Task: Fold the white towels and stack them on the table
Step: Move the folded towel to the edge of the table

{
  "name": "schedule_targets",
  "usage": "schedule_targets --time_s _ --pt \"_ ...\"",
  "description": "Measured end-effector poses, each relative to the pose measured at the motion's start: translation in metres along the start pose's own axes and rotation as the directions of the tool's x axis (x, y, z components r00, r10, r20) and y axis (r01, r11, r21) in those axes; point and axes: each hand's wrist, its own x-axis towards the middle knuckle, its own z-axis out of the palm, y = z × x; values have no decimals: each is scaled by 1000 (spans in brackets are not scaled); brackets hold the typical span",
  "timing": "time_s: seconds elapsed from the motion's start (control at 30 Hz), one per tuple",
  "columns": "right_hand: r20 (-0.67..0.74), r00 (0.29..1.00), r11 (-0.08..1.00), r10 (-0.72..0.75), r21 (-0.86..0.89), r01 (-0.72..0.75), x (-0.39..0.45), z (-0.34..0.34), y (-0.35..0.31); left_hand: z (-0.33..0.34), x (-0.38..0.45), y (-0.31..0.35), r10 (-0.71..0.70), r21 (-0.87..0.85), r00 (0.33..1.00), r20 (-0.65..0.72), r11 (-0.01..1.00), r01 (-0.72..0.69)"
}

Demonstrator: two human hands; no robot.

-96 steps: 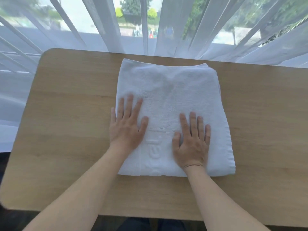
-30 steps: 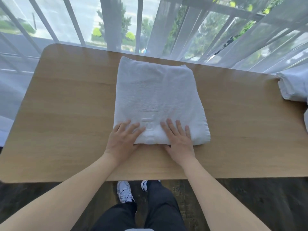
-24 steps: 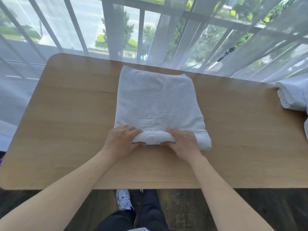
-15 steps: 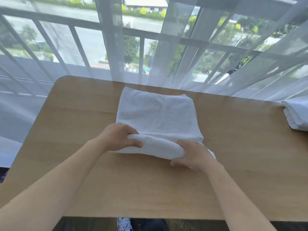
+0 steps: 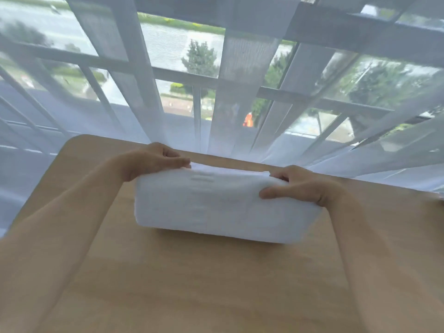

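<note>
1. Half a second ago both hands were rolling the near edge of the white towel (image 5: 223, 207) up off the wooden table (image 5: 192, 284); now they are carrying that edge over toward 12 o'clock, so the towel is reading as a thick, halved block.
2. The left hand (image 5: 153, 162) is pinching the far left corner of the towel at about 10 o'clock, fingers curled over the top layer and thumb pressing from the side.
3. The right hand (image 5: 295, 186) is gripping the far right corner at about 2 o'clock, thumb lying along the near face and fingers wrapping over the top edge.
4. The towel is sitting at the middle of the table, toward its far edge; whether its underside is resting fully on the wood I cannot tell, though a thin shadow is showing beneath the near edge.
5. In my judgement this fold is nearly finishing: what remains is laying the top layer flat, aligning corners and moving the bundle to a stack.
6. The towel is looking plush and thick, with soft rounded edges and a faint woven band running across its middle; motion blur is hiding the finer pile.
7. The table is showing a smooth, matt, pale wood grain with rounded corners.
8. A sheer white curtain (image 5: 240, 80) is hanging at 12 o'clock, its hem brushing the table's far edge, with window bars behind it.
</note>
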Motion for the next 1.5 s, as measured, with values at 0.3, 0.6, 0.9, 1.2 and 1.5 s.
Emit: schedule_targets --time_s 0.3,0.6,0.9,1.2,1.5 --pt "-72 997 986 1 -165 -13 97 -13 30 43 -6 -47 -196 -557 965 -173 827 68" --pt "-346 935 986 74 -115 -121 104 20 53 69 25 -54 -370 -308 753 -544 923 232" --pt "-467 878 950 101 -217 -225 111 34 59 89 26 -67 -344 -145 631 -695 927 346" --pt "-479 869 933 -120 -353 -66 66 123 -28 143 25 -1 388 505 674 -628 863 -27" --pt "-516 853 921 -77 -364 -137 57 114 24 132 41 -32 219 655 855 -470 736 171"
